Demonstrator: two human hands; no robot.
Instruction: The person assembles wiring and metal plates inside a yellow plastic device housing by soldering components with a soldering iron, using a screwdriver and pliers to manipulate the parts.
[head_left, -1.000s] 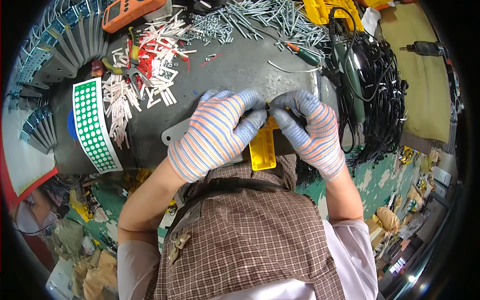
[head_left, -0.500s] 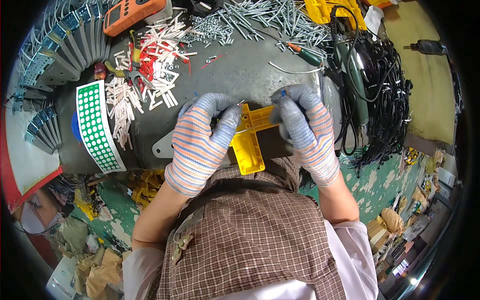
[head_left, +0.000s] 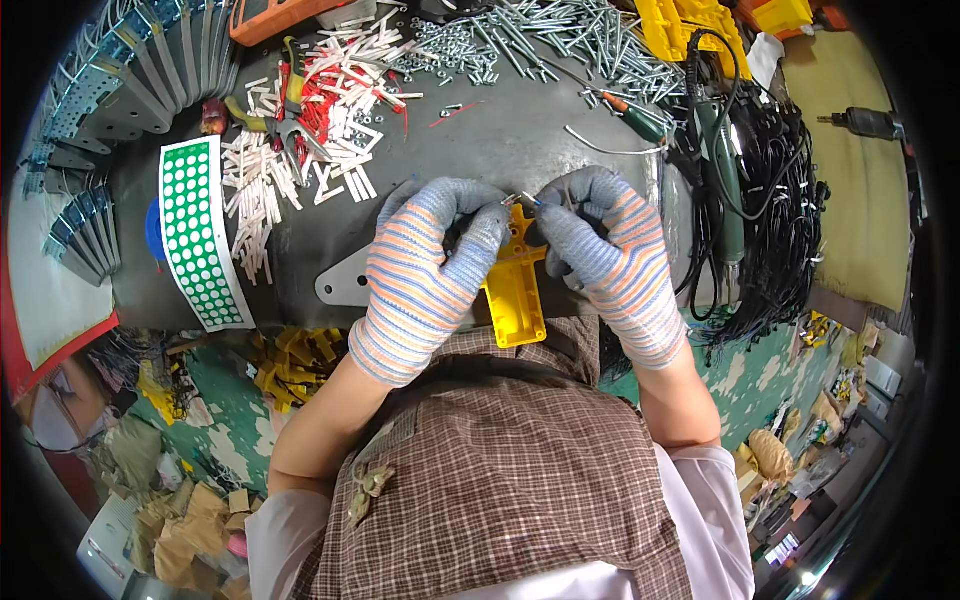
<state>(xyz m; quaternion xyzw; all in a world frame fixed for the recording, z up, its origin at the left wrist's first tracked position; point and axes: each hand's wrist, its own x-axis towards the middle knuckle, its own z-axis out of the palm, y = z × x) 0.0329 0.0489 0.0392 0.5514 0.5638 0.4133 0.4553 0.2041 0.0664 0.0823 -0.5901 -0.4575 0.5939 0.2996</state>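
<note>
The left hand (head_left: pixel 432 255), in a striped knitted glove, is found closed at the fingertips, with a thin wire end (head_left: pixel 512 199) pinched between thumb and forefinger. The right hand (head_left: pixel 622 255), gloved alike, is likewise closed, a small blue-tipped piece (head_left: pixel 538 202) being gripped at the fingertips. The two sets of fingertips are held just beside each other; whether the held parts are joined cannot be told.

Ahead of both hands, room for moving is offered by a stretch of dark grey work surface (head_left: pixel 480 135). This is bounded on the left by heaped white strips (head_left: pixel 258 190) and pliers (head_left: pixel 295 130), on the far side by loose screws (head_left: pixel 560 45), and on the right by a white wire (head_left: pixel 610 147) and a screwdriver (head_left: pixel 640 120). Further right, the surface is closed off by a green tool (head_left: pixel 728 190) and a mass of black cables (head_left: pixel 790 190).

The yellow housing (head_left: pixel 515 305) is placed between the hands and directly below the pinched parts, its upper portion partly hidden by the fingers. Its lower end is projected past the near edge, toward the apron (head_left: pixel 500 450). Just beside the left wrist, a grey metal plate (head_left: pixel 345 282) is partly covered by the glove
</note>
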